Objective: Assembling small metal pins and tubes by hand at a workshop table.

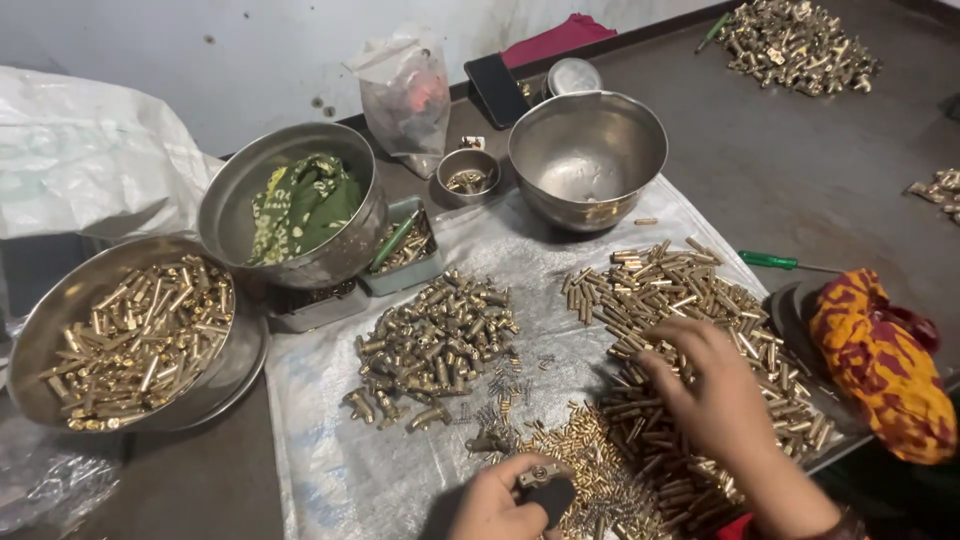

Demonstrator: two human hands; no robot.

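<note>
Shiny brass metal in the sleeve pile (700, 330) and fittings heap (435, 335). Dull, scuffed steel on the empty bowl (590, 150) at twelve o'clock. Crinkled glossy plastic sheet (330, 450) beneath. Soft printed green cloth (300, 205) at ten o'clock. Matt, rough dark counter (800, 170).

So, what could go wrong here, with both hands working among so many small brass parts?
1. The right hand rakes the long pile of brass tubes, which could spill off the plastic sheet at the table edge.
2. The tiny silver screws lie between heaps and may get mixed in.
3. The left hand pinches a small dark fitting, easily dropped.
</note>
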